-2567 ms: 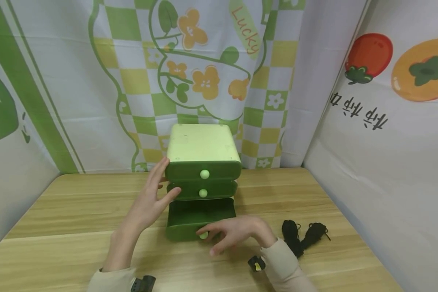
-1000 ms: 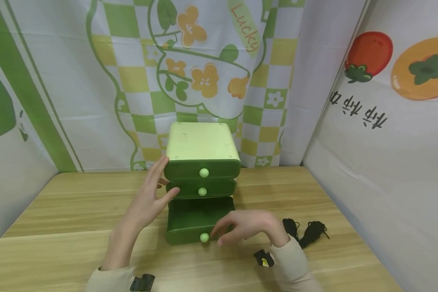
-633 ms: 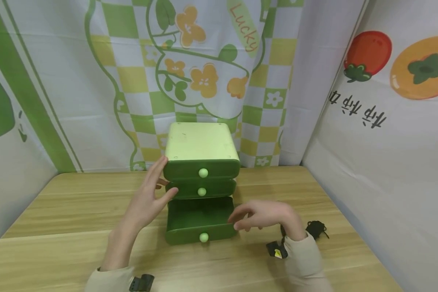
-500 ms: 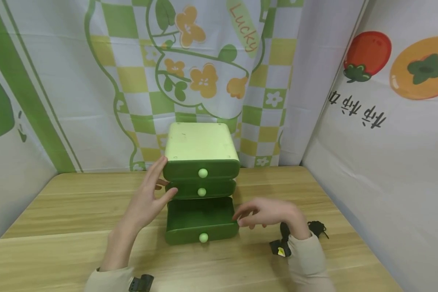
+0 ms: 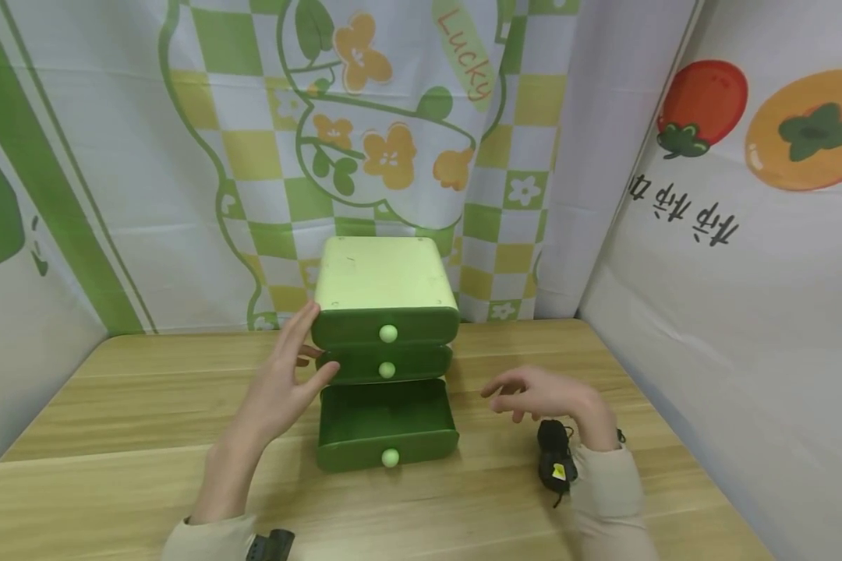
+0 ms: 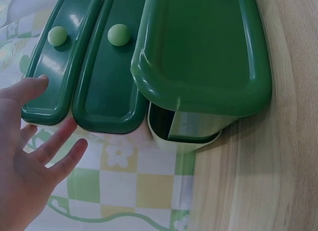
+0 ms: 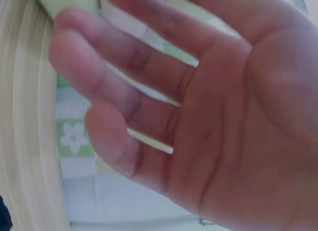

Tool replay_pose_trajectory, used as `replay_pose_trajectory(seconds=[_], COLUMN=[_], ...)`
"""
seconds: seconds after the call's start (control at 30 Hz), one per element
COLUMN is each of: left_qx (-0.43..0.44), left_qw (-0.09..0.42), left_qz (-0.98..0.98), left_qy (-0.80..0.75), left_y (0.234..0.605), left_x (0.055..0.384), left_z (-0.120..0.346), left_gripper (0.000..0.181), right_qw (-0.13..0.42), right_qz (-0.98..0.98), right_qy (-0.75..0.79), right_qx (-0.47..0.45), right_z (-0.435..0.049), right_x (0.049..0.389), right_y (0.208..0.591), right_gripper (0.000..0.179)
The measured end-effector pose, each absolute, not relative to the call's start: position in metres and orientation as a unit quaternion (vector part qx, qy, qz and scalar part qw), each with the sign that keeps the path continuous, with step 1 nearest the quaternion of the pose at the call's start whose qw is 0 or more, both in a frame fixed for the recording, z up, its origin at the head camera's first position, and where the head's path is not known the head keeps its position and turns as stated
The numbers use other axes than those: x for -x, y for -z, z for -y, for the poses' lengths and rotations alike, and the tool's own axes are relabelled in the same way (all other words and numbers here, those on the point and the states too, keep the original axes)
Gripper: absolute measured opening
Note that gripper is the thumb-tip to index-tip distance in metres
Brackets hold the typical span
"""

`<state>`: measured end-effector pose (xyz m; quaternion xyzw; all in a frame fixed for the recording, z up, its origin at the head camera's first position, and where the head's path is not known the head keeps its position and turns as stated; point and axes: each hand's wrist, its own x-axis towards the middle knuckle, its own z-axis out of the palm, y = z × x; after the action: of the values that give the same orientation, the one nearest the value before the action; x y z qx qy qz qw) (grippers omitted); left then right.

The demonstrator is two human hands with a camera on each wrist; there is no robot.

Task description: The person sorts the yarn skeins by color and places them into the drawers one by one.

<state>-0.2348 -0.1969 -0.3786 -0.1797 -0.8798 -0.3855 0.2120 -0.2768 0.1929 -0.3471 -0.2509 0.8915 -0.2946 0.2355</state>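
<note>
A small three-drawer desktop organizer [image 5: 386, 273] has a pale green body, dark green drawer fronts and round light green knobs. Its bottom drawer [image 5: 421, 446] is pulled out, and nothing shows inside. My left hand [image 5: 270, 393] rests against the organizer's left side, fingers extended and thumb near the middle drawer [image 5: 354, 366]. In the left wrist view, the thumb of that hand [image 6: 25, 166] lies over the edge of the top drawer [image 6: 52, 67]. My right hand [image 5: 543, 392] hovers right of the drawer, fingers loosely bent; its palm [image 7: 213, 131] holds nothing.
A bundle of black cord [image 5: 553, 440] lies on the wooden table [image 5: 182, 405] beside my right sleeve, which partly hides it. A patterned curtain [image 5: 267, 156] hangs behind the organizer, and a printed white sheet [image 5: 716, 312] stands along the right.
My right hand has let go of the bottom drawer's knob and moved right and back, away from the drawer. The drawer stays pulled out. My left hand keeps its place on the organizer.
</note>
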Motion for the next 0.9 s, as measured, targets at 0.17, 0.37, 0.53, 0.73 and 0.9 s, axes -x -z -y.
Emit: replay_pose_trajectory(seconds=[0.17, 0.37, 0.53, 0.73, 0.9], left_qx=[0.181, 0.179, 0.185, 0.181, 0.185], left_qw=[0.208, 0.204, 0.198, 0.205, 0.206], left_qz=[0.879, 0.88, 0.879, 0.877, 0.876], left_qy=[0.389, 0.389, 0.393, 0.396, 0.396], left_y=[0.379, 0.379, 0.382, 0.382, 0.38], left_x=[0.235, 0.234, 0.237, 0.234, 0.235], left_z=[0.197, 0.196, 0.193, 0.196, 0.197], left_gripper=[0.084, 0.084, 0.084, 0.085, 0.084], right_qw=[0.211, 0.18, 0.139, 0.075, 0.028], right_qz=[-0.904, -0.89, -0.895, -0.909, -0.919], right_qy=[0.286, 0.309, 0.314, 0.29, 0.256], right_qx=[0.237, 0.283, 0.284, 0.291, 0.298], right_z=[-0.204, -0.211, -0.215, -0.216, -0.224], right_x=[0.281, 0.288, 0.291, 0.293, 0.289], right_y=[0.35, 0.359, 0.365, 0.363, 0.364], right_gripper=[0.037, 0.036, 0.038, 0.038, 0.04])
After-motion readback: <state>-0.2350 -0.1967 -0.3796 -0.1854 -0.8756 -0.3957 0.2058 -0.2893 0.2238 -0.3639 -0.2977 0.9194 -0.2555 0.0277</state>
